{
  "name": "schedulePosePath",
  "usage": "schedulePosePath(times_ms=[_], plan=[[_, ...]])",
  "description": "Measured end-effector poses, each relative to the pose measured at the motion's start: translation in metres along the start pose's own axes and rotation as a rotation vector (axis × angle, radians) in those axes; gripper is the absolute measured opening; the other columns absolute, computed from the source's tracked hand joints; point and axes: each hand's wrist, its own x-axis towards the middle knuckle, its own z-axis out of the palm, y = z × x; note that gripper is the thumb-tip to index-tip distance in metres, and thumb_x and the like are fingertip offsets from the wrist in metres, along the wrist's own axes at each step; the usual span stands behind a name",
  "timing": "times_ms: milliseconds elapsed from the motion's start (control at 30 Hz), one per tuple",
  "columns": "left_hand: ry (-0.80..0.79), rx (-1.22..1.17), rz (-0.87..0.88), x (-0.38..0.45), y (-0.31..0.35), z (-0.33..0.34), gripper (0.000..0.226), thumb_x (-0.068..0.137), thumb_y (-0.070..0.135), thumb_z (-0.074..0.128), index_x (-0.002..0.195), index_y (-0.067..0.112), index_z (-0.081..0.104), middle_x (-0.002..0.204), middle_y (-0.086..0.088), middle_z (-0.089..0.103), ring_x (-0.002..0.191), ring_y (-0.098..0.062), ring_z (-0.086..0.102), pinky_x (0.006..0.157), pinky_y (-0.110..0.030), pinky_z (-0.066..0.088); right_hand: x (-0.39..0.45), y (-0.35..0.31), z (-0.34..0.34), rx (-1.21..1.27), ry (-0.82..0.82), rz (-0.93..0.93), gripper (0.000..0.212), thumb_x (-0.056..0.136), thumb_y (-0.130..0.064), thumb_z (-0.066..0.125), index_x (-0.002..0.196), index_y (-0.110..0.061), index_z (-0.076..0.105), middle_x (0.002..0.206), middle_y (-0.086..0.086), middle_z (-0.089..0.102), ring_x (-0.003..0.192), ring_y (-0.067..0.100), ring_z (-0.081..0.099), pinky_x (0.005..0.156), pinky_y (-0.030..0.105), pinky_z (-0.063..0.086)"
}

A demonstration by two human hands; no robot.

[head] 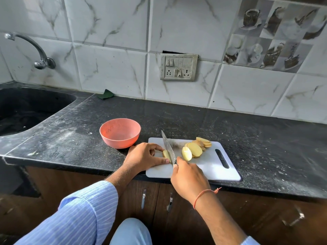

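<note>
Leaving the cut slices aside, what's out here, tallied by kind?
Pink bowl: 1
White chopping board: 1
Knife, gripped by the right hand: 1
Uncut potato end, pinched by the left hand: 1
Green pad: 1
Total: 5

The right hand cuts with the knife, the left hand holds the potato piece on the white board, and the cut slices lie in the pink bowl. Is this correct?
Not quite. The head view shows the cut slices on the white board, right of the knife; the pink bowl holds none. The rest is right.
</note>
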Motion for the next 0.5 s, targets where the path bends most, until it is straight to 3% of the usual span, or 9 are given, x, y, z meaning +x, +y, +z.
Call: schedulePosePath(times_ms=[167,300,500], plan=[[0.000,-0.013,0.000,0.000,-0.001,0.001,0.059,0.061,0.089,0.075,0.106,0.050,0.074,0.064,0.017,0.053,0.058,-0.003,0.049,0.056,-0.026,0.037,-0.022,0.014,0.002,-0.118,0.011,-0.026,0.048,0.111,-0.037,0.033,0.158,-0.031,0.034,0.113,0.000,0.070,0.105,0.022,0.066,0.078,0.037,0.055],[-0.007,-0.041,0.006,0.000,-0.001,0.001,0.060,0.059,0.091,0.072,0.105,0.052,0.073,0.065,0.017,0.055,0.057,-0.003,0.048,0.056,-0.026,0.036,-0.020,0.022,0.002,-0.092,0.031,-0.024,0.050,0.111,-0.041,0.033,0.161,-0.034,0.031,0.118,-0.002,0.071,0.109,0.021,0.066,0.084,0.038,0.058],[-0.004,-0.081,0.016,0.000,-0.003,0.001,0.061,0.060,0.086,0.077,0.106,0.045,0.077,0.058,0.018,0.050,0.053,-0.003,0.044,0.055,-0.027,0.036,-0.011,0.027,0.009,0.053,0.020,0.010,0.045,0.108,-0.043,0.034,0.150,-0.032,0.046,0.121,0.001,0.071,0.113,0.029,0.063,0.085,0.044,0.053]])
